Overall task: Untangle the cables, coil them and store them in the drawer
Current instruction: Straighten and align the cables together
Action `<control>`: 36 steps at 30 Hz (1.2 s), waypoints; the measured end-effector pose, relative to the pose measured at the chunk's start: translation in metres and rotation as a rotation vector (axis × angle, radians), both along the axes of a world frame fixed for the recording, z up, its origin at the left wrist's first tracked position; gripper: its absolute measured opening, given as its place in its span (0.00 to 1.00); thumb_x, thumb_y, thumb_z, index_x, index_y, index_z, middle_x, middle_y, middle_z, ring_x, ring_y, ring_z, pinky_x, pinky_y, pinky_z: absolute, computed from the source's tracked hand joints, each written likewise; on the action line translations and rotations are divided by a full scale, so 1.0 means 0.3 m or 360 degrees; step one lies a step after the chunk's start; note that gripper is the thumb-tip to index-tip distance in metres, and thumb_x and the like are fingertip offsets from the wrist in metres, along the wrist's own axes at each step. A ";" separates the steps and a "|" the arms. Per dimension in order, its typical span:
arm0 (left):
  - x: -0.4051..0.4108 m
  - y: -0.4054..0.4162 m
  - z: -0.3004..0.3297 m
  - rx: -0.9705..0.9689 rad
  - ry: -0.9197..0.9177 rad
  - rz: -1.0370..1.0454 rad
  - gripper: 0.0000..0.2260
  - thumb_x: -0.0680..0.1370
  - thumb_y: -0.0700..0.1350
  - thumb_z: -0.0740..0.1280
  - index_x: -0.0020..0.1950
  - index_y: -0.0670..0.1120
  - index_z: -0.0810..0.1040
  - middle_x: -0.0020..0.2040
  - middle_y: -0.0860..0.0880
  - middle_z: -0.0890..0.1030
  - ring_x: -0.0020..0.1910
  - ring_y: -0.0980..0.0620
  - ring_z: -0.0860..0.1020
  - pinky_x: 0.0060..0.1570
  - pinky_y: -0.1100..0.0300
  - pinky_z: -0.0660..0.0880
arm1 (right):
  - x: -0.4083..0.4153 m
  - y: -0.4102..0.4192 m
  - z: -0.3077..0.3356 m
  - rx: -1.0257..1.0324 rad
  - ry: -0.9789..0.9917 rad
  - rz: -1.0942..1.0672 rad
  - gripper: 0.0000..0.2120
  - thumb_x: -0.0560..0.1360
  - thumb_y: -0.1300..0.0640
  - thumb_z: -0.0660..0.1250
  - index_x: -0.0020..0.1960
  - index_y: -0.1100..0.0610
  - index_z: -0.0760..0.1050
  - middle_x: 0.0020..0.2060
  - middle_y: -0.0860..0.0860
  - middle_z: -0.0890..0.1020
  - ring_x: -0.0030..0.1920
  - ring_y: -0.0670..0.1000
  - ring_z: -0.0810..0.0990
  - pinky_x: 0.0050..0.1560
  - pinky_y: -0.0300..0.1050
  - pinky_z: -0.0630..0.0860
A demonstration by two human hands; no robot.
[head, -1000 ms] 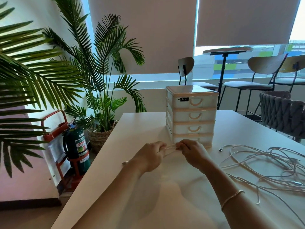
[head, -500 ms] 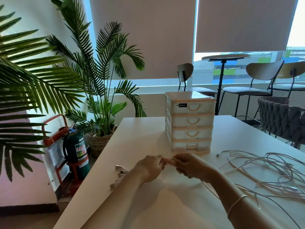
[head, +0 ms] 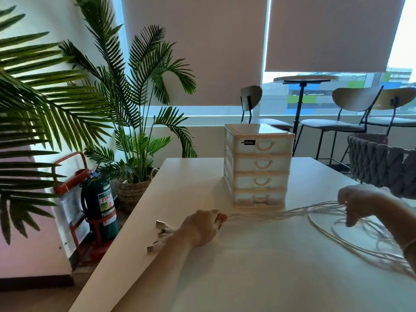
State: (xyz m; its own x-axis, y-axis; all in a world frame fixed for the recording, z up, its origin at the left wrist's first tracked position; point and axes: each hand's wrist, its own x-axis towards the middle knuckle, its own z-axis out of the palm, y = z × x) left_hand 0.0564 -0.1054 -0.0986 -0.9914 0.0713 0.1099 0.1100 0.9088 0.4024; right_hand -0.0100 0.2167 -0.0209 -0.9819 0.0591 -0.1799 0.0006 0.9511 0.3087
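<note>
Several white cables [head: 270, 214] stretch across the white table [head: 247, 278] in front of the drawer unit. My left hand [head: 202, 228] grips their ends near the table's left edge, with the plugs [head: 161, 233] sticking out behind my wrist. My right hand [head: 358, 206], blurred, has its fingers curled over the strands at the right, where the cables spread into loose tangled loops [head: 360, 235]. The small white drawer unit [head: 258, 165] stands behind the cables, all its drawers closed.
A grey woven chair [head: 380, 167] stands at the table's right side. Palm plants [head: 135, 109] and a green fire extinguisher [head: 101, 206] are off the left edge. Chairs and a high round table [head: 304, 79] stand by the window.
My hands were together in front of the drawers. My right hand has slid right along the cables, drawing them taut, while my left hand stayed low at the left holding the plug ends.
</note>
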 end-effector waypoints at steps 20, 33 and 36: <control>0.005 -0.004 -0.005 0.0291 0.0127 0.0072 0.11 0.81 0.52 0.57 0.52 0.48 0.76 0.51 0.43 0.80 0.53 0.42 0.76 0.48 0.55 0.70 | 0.121 -0.522 -0.213 -0.1887 -0.0440 0.0593 0.13 0.79 0.54 0.60 0.40 0.54 0.80 0.25 0.45 0.75 0.24 0.43 0.66 0.26 0.34 0.62; 0.004 -0.015 -0.008 0.0534 0.0021 -0.0188 0.13 0.79 0.48 0.62 0.35 0.52 0.75 0.27 0.54 0.68 0.25 0.59 0.65 0.30 0.64 0.63 | 0.120 -0.509 -0.220 -0.1772 -0.0080 0.0662 0.18 0.79 0.55 0.59 0.30 0.50 0.73 0.24 0.45 0.70 0.25 0.43 0.65 0.28 0.35 0.61; -0.007 -0.036 -0.022 0.0401 0.0100 -0.0067 0.10 0.79 0.49 0.62 0.37 0.52 0.75 0.31 0.54 0.73 0.35 0.52 0.71 0.38 0.60 0.66 | 0.137 -0.524 -0.213 -0.1697 -0.0420 0.0659 0.15 0.79 0.54 0.60 0.36 0.50 0.78 0.26 0.45 0.72 0.25 0.41 0.65 0.28 0.33 0.62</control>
State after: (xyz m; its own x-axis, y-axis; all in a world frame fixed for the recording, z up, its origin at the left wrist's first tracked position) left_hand 0.0544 -0.1163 -0.1051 -0.9789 0.0748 0.1904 0.1772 0.7751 0.6065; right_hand 0.0312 0.0594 -0.0849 -0.8155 -0.5599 -0.1464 -0.3144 0.6411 -0.7001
